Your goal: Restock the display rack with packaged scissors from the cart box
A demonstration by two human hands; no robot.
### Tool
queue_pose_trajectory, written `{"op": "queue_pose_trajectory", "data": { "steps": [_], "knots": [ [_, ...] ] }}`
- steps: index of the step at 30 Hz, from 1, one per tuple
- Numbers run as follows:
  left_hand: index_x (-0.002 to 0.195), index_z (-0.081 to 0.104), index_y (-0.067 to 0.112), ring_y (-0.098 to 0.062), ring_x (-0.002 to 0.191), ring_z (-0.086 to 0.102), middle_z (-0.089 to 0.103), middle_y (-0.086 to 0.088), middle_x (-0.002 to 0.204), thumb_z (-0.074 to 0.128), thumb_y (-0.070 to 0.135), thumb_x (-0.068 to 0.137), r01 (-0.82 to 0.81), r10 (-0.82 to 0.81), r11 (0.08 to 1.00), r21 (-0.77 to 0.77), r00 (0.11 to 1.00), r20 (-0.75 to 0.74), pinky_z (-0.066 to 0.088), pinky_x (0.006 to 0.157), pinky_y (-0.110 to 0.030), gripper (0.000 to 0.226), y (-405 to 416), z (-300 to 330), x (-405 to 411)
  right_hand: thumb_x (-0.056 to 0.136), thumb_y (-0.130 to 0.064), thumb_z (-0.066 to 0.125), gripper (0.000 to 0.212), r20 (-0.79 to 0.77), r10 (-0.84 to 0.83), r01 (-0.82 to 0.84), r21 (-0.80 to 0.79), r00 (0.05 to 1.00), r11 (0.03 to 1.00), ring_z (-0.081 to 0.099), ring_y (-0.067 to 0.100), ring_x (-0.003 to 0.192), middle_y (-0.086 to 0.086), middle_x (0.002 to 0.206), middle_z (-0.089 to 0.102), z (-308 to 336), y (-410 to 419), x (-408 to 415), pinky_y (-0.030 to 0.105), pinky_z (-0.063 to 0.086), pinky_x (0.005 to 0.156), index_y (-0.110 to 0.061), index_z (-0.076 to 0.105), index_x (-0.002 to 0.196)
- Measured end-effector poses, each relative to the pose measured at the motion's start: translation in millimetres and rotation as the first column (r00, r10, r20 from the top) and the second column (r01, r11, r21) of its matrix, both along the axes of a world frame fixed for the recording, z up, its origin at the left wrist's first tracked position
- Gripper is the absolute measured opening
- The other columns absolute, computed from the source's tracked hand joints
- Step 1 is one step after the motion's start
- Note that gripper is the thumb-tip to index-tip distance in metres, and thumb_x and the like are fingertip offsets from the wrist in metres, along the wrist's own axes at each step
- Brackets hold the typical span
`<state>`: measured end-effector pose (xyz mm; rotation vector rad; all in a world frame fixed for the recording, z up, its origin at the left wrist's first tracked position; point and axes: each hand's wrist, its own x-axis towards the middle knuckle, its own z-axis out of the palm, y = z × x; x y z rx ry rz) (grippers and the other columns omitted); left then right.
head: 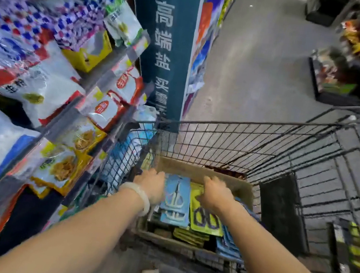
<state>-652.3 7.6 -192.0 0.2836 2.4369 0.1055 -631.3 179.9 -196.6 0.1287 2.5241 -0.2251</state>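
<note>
Down in the wire cart (266, 149) sits an open cardboard box (195, 170), crammed with flat scissor packs, a blue pack (175, 200) lying face up on top with pale-handled scissors, tips pointing away, and right beside it a yellow-green pack (205, 219) showing dark handles.

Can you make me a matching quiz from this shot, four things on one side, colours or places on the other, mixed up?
Things:
1. left hand
2. right hand
3. cardboard box
4. bracelet

Descriptions:
A. on the yellow-green scissors pack
B. pale ring on the left wrist
C. at the blue scissors pack
D. inside the wire cart

Pairs: 1-C, 2-A, 3-D, 4-B
</note>
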Motion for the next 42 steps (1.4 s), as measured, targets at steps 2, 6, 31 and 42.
{"op": "queue_pose_trajectory", "data": {
  "steps": [2,6,31,42],
  "knots": [
    [0.14,0.031,0.009,-0.037,0.129,0.037,0.035,-0.017,0.141,0.049,0.035,0.093,0.007,-0.007,1.0,0.011,0.997,0.073,0.04,0.103,-0.047,0.056,2.6,-22.1,-13.0,0.089,-0.033,0.056,0.053,0.063,-0.021,0.022,-0.026,0.998,0.999,0.041,0.034,0.125,0.016,0.136,0.042,-22.4,-1.5,-11.6,0.042,0.039,0.1,-0.009,0.037,0.133],
    [0.134,0.038,0.012,-0.034,0.126,0.041,0.042,-0.014,0.136,0.056,0.032,0.089,-0.041,0.031,0.998,0.051,0.983,0.183,0.04,0.103,-0.046,0.052,9.7,-69.4,-28.1,0.092,-0.03,0.053,0.051,0.175,-0.109,0.135,-0.147,0.979,0.98,0.046,0.031,0.124,0.015,0.136,0.048,-63.1,-4.1,-29.1,0.035,0.041,0.099,-0.006,0.038,0.135],
    [0.135,0.035,0.007,-0.026,0.118,0.053,0.051,-0.01,0.134,0.06,0.024,0.09,-0.71,0.579,0.693,0.125,0.652,0.489,0.045,0.095,-0.032,0.054,28.8,-164.9,-63.8,0.079,-0.019,0.073,0.028,0.589,-0.603,0.838,-0.291,0.537,0.462,0.044,0.015,0.05,0.006,0.066,0.049,-173.5,-18.6,-62.7,0.023,0.036,0.043,-0.009,0.049,0.072],
    [0.103,0.066,0.006,-0.034,0.096,0.067,0.07,-0.017,0.104,0.068,-0.003,0.081,-0.944,0.621,0.243,0.222,0.327,0.712,0.051,0.092,-0.05,0.024,-10.5,-131.9,-70.1,0.086,-0.019,0.066,0.018,0.626,-0.529,0.788,-0.598,0.573,0.147,0.057,0.019,0.07,0.009,0.082,0.06,-128.6,-25.0,-57.6,0.031,0.046,0.067,-0.014,0.049,0.078]
  ]
}}
